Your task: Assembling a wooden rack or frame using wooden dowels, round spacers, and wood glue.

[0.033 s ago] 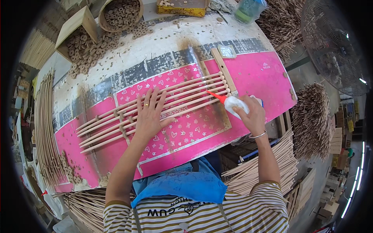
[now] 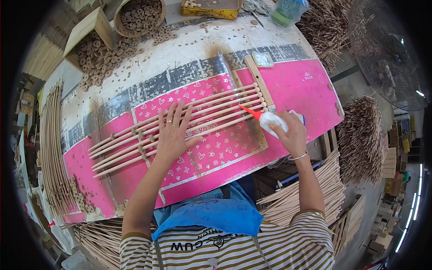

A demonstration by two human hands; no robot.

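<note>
Several pale wooden rods (image 2: 211, 106) lie side by side across the pink sheet, with round knobs (image 2: 259, 95) at their right ends against a wooden stop bar (image 2: 260, 81). My left hand (image 2: 173, 135) rests flat over the rods, fingers spread, a ring on one finger. In my right hand (image 2: 292, 135) is a white glue bottle (image 2: 272, 123), gripped around its body. The bottle's red nozzle (image 2: 250, 111) points left, its tip at the rods just short of the knobs. Small wooden rings (image 2: 141, 135) sit around the rods near their left part.
Wooden rings spill from a tipped wooden box (image 2: 90, 38) and a round tub (image 2: 121, 20) at the far left. A yellow box (image 2: 209, 12) stands at the back. Long rods (image 2: 53, 148) lie along the left edge. Rod bundles (image 2: 360, 139) and a fan (image 2: 389, 54) are at right.
</note>
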